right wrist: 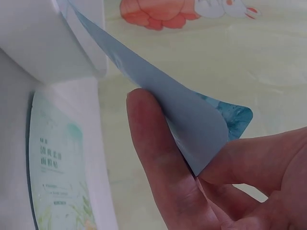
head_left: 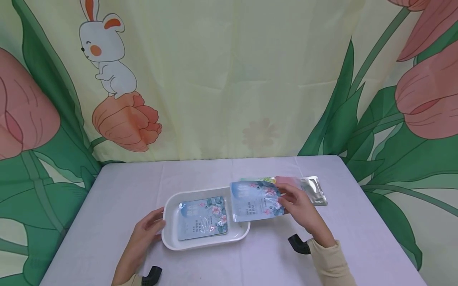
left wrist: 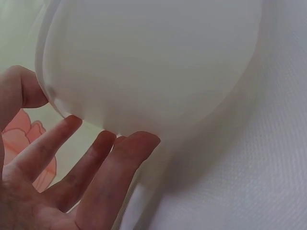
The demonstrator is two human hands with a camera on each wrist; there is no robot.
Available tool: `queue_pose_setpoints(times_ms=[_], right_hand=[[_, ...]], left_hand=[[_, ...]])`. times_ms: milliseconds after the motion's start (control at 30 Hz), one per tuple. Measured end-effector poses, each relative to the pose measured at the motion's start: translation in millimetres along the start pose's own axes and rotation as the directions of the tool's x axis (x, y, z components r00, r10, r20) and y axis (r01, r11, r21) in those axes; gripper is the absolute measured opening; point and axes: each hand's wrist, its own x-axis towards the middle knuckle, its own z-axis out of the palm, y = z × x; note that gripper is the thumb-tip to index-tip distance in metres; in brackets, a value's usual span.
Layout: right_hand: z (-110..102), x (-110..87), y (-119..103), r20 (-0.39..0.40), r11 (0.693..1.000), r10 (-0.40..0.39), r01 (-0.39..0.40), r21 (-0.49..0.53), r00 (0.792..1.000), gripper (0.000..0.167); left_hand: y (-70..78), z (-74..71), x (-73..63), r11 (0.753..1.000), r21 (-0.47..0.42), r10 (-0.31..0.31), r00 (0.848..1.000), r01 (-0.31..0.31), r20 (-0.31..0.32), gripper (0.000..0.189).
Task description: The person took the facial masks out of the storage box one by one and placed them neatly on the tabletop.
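A blue sheet mask packet (head_left: 255, 201) printed with pink flowers hangs over the right end of the white tray (head_left: 186, 246). My right hand (head_left: 300, 206) pinches its right edge between thumb and fingers. The right wrist view shows the packet's plain back (right wrist: 158, 91) slanting away, with one corner bent. Inside the tray lies a matching blue sheet mask packet (head_left: 202, 218), face up. My left hand (head_left: 144, 232) grips the tray's left end. Up close in the left wrist view, the fingertips (left wrist: 144, 139) lie along its pale outer wall.
Behind the raised packet lie a greenish sheet mask packet (head_left: 262, 179), partly covered, and a pink-and-silver packet (head_left: 314, 190). The table (head_left: 200, 266) has a white cloth. A printed curtain (head_left: 214, 99) hangs behind it.
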Motion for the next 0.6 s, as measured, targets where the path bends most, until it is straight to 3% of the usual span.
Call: queue_pose_setpoints(times_ms=[600], right_hand=[[-27.8, -12.8, 6.9, -0.031, 0.998, 0.025, -0.027, -0.056, 0.999, 0.048]], left_hand=[[0.3, -0.4, -1.4, 1.0, -0.005, 0.001, 1.0, -0.001, 0.006, 0.055]])
